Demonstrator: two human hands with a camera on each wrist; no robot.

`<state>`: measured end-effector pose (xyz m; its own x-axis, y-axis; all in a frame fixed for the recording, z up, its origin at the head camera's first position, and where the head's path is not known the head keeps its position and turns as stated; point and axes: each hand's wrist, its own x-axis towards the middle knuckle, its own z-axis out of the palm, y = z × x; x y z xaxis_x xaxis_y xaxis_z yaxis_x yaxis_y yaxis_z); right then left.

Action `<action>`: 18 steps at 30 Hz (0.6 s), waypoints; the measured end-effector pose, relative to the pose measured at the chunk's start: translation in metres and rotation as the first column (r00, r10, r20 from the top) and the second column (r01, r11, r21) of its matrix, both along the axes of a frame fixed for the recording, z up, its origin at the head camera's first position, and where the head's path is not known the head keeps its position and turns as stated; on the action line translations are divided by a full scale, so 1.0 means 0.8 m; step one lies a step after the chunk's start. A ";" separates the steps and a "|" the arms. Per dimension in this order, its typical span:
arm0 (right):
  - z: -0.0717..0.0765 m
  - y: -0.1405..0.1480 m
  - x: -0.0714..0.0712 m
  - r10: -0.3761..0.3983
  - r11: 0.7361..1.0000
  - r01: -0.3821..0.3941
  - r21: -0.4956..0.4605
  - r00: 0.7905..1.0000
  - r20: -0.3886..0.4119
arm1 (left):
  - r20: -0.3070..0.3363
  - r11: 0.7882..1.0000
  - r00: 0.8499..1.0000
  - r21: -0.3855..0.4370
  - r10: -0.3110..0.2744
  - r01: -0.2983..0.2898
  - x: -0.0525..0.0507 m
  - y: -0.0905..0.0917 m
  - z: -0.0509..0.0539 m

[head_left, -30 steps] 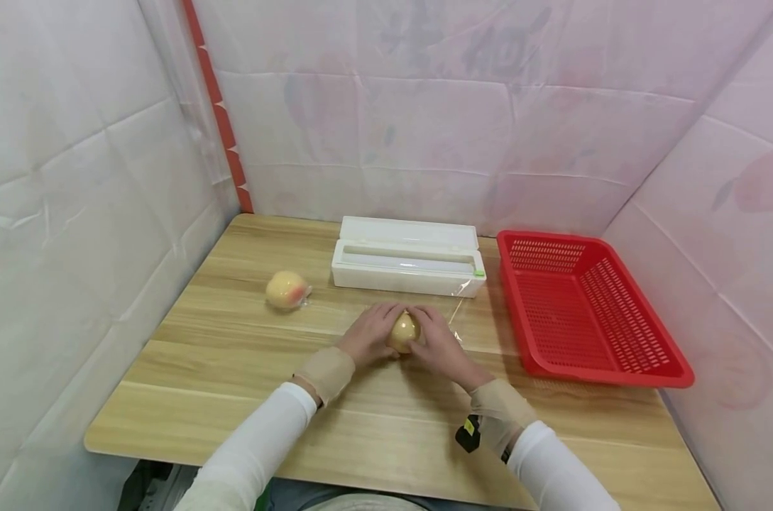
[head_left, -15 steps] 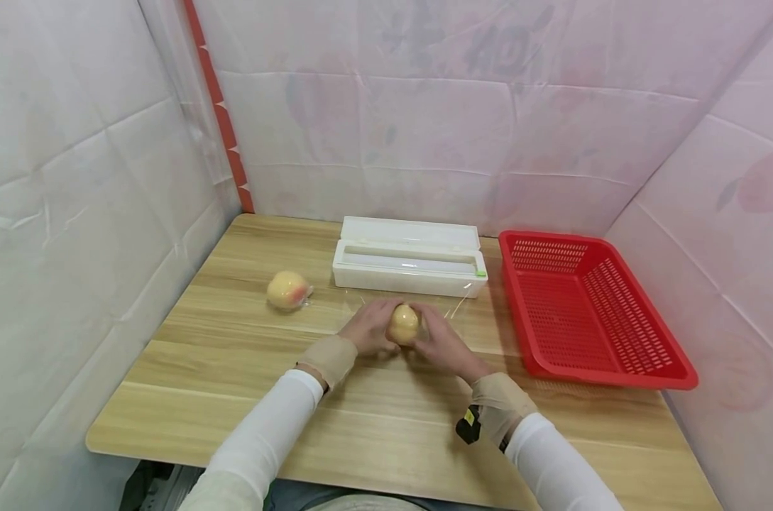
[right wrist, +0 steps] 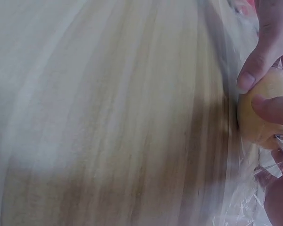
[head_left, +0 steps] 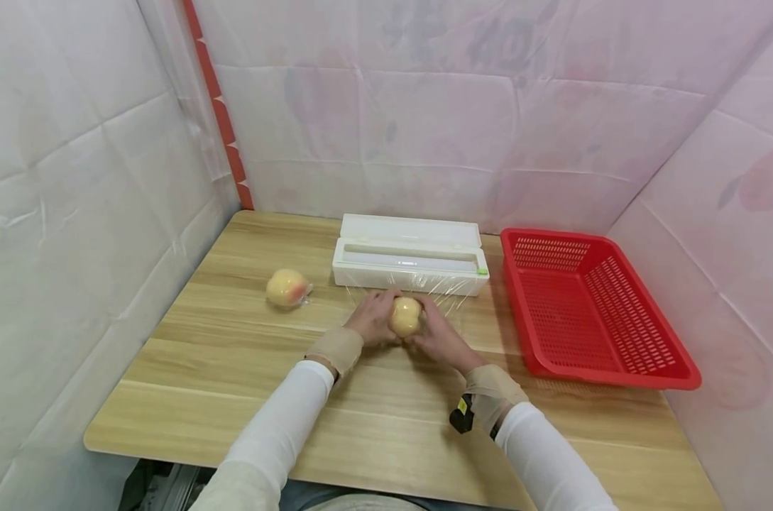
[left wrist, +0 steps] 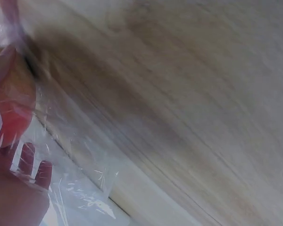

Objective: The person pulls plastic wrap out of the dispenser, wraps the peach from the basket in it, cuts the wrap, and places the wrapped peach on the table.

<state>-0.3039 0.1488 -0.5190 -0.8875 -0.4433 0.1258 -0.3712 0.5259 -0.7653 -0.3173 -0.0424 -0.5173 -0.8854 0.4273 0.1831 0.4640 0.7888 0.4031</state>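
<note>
Between my two hands sits a yellow peach (head_left: pixel 404 317), with a red blush showing in the left wrist view. My left hand (head_left: pixel 373 319) grips its left side and my right hand (head_left: pixel 440 339) its right, fingers curled round it. Clear cling film (head_left: pixel 446 301) stretches from the front of the white dispenser box (head_left: pixel 412 273) to the peach and lies partly over it. In the right wrist view, thumbs press on the peach (right wrist: pixel 262 120), and crinkled film (right wrist: pixel 247 207) surrounds it. Fingers under the film show in the left wrist view; the peach's underside is hidden.
A second peach (head_left: pixel 287 289), wrapped in film with a twisted end, lies on the wooden table (head_left: pixel 220 383) to the left. The box's lid (head_left: pixel 410 229) stands raised at the back. A red perforated basket (head_left: pixel 590 312) stands at the right, near the fabric wall.
Both hands have moved slightly forward with the peach, towards the box. More of the peach's top shows between the fingers, and more creased film is visible in front of the box.
</note>
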 end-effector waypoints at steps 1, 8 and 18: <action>0.000 0.001 -0.001 -0.010 1.000 0.010 0.006 1.000 0.015 | -0.005 1.000 1.000 -0.001 0.002 -0.002 0.000 0.000 0.001; 0.001 0.004 -0.008 -0.028 0.999 0.031 -0.020 0.992 0.120 | -0.068 1.000 0.998 0.025 -0.003 0.005 -0.004 -0.007 0.002; 0.003 0.004 -0.018 0.012 0.996 0.010 -0.089 0.969 0.245 | 0.134 0.988 0.986 0.110 0.095 -0.110 -0.009 -0.009 0.007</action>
